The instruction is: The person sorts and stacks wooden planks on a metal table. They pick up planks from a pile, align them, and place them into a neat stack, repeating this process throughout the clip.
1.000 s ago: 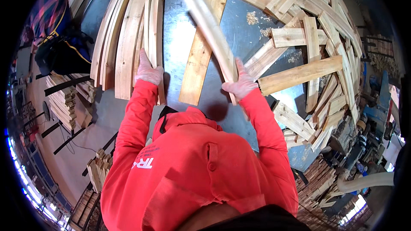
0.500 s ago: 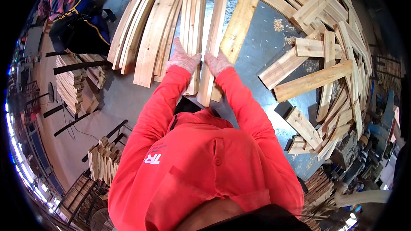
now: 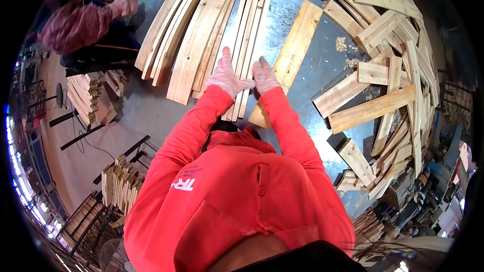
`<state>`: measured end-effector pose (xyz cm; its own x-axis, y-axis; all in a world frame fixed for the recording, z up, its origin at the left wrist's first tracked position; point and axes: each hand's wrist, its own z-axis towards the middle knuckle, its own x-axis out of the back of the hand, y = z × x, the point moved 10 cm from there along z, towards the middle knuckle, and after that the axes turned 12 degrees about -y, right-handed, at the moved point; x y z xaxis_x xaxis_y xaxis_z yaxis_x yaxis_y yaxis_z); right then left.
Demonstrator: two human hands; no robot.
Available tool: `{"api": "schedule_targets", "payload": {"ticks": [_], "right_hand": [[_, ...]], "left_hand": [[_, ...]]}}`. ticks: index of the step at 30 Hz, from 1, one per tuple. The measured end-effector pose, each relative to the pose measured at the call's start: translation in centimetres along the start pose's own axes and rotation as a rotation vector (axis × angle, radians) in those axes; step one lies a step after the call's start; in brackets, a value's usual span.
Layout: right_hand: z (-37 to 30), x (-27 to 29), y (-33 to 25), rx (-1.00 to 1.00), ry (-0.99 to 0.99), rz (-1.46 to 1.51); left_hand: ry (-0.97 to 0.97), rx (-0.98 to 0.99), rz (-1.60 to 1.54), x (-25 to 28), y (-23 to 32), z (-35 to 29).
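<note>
A narrow bundle of several wooden boards (image 3: 254,20) stands on edge on the metal table, running away from me. My left hand (image 3: 227,76), in a pale thin glove, lies along its left side, fingers stretched forward and thumb spread across the near part. Against the right side rests my right hand (image 3: 265,75), also gloved, with its fingers extended and partly hidden. Neither hand is wrapped around a board. A wide yellowish board (image 3: 295,45) lies flat just right of the bundle, its near end passing beside my right wrist.
To the left are several longer boards (image 3: 194,45) in a row. A loose heap of boards (image 3: 388,90) covers the table's right side, near small piles of shavings (image 3: 341,44). A co-worker's gloved hand (image 3: 124,5) is at upper left. Stacked wood (image 3: 121,184) stands beyond the table's left edge.
The board that was tilted between my hands now stands against the bundle. My right hand has loosened from it. A co-worker's arm and hand have come into view at upper left.
</note>
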<state>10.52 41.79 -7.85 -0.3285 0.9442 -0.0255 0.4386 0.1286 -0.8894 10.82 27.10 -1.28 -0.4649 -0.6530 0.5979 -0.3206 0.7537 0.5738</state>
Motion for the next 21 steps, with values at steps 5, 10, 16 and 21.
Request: {"api": "schedule_targets", "payload": {"ticks": [5,10,16,21], "right_hand": [[3.4,-0.1,1.7,-0.150,-0.151,-0.254],[-0.2,8.4,4.3,0.048,0.117,-0.491],[-12.6,17.1,-3.5,-0.199,0.743,-0.670],[-4.5,9.6,-3.0,-0.186,0.265,-0.766]], "left_hand": [[-0.017,0.000,-0.186,1.5,-2.4,0.6],[0.049,-0.181,-0.460,1.5,-5.5,2.1],[0.118,-0.122,-0.304,2.0,-5.7,1.4],[0.049,-0.005,-0.017,2.7,-4.7,1.9]]}}
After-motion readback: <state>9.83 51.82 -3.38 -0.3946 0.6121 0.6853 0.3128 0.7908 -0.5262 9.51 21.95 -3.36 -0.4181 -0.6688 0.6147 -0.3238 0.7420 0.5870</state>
